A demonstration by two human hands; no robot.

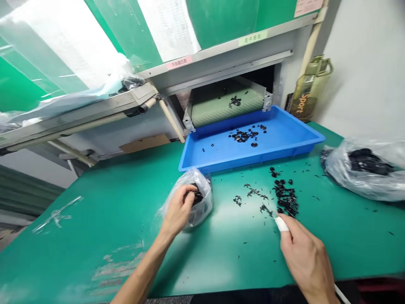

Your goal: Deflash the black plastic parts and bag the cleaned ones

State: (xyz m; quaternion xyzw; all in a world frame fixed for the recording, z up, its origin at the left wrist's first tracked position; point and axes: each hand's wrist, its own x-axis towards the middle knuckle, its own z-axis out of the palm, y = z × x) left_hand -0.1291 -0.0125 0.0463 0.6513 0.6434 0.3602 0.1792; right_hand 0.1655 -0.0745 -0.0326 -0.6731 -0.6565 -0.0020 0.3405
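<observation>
My left hand (181,207) is at the mouth of a clear plastic bag (205,206), thumb and fingers closed together over the small black parts (198,196) inside. Whatever lies between those fingertips is hidden. On the right, my right hand (305,249), with white wrapping on its thumb (281,224), is closed beside a pile of black plastic parts (285,196). Its fingertips point at the pile, and what they pinch cannot be made out. Thin, branched black pieces (255,192) lie scattered between the hands.
Behind the hands, a blue tray (218,159) holds loose black parts below a green conveyor belt (218,107). At the right stands another plastic bag (344,179) of black pieces. A green bottle (308,95) is by the wall. A metal shelf (104,105) overhangs the left side.
</observation>
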